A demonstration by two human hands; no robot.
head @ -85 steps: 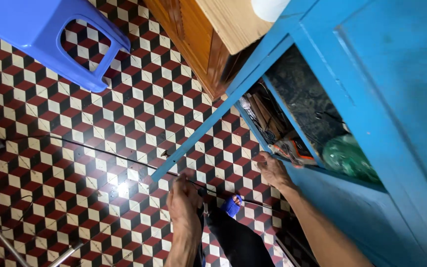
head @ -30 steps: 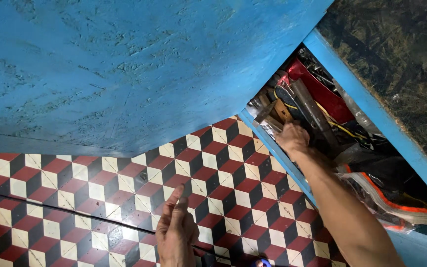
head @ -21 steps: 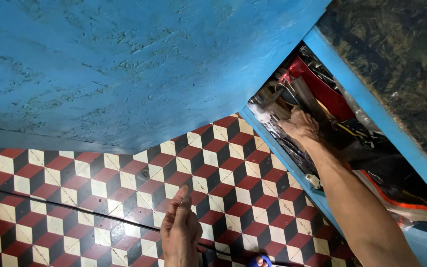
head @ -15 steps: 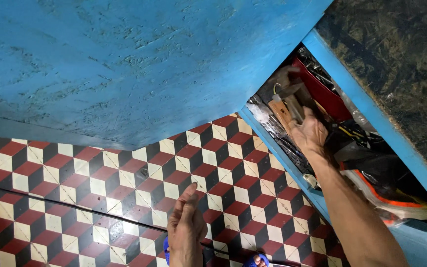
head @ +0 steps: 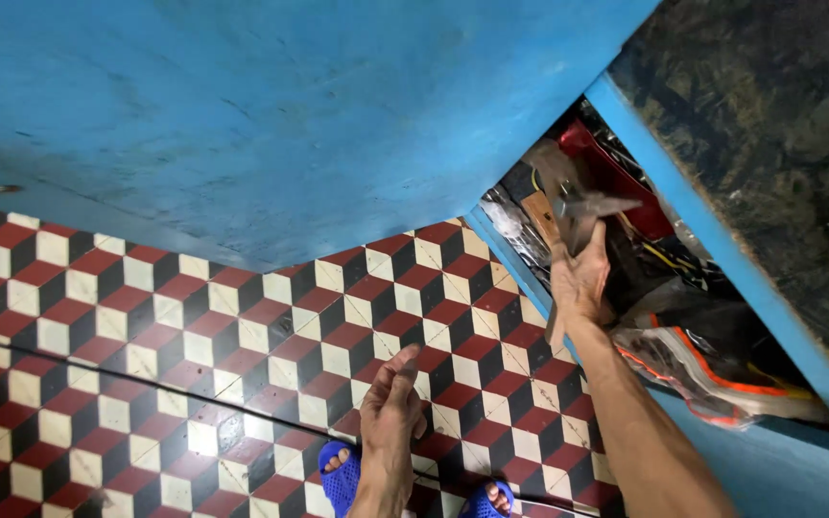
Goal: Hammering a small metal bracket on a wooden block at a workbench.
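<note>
Altogether: two hands, one hammer, one open cabinet door, two sandalled feet and one shoe can be counted.
Hands: two, both the person's own, seen from above.
Right hand [head: 580, 280]: one, raised at the mouth of the cabinet compartment, arm stretched up from the lower right, wrist straight, back of the hand toward the camera.
Right fingers: wrapped tight around the handle of the hammer, holding it.
Hammer [head: 576, 200]: one, with a pale wooden handle and a grey metal head; the head points up and away from the hand, tilted, just in front of the clutter in the compartment, at its front edge.
Left hand [head: 390, 408]: one, held low over the floor, forearm rising from the bottom edge, palm turned sideways.
Left fingers: loosely spread and slightly curled, holding nothing, touching nothing.
Cabinet door [head: 271, 115]: one, blue and scuffed, swung open, filling the upper left of the view.
Cabinet frame [head: 712, 249]: one blue rail running slantwise between the compartment and a dark mottled panel above it.
Compartment contents: a crowded heap, too tangled to count; a red box [head: 616, 173] lies just behind the hammer head.
Shoe [head: 712, 369]: one, grey with orange trim, lying at the compartment's lower right, near the right forearm.
Floor [head: 146, 326]: tiles of red, black and cream cubes.
Sandals [head: 342, 478]: two, blue, toes showing, on either side of the left forearm.
</note>
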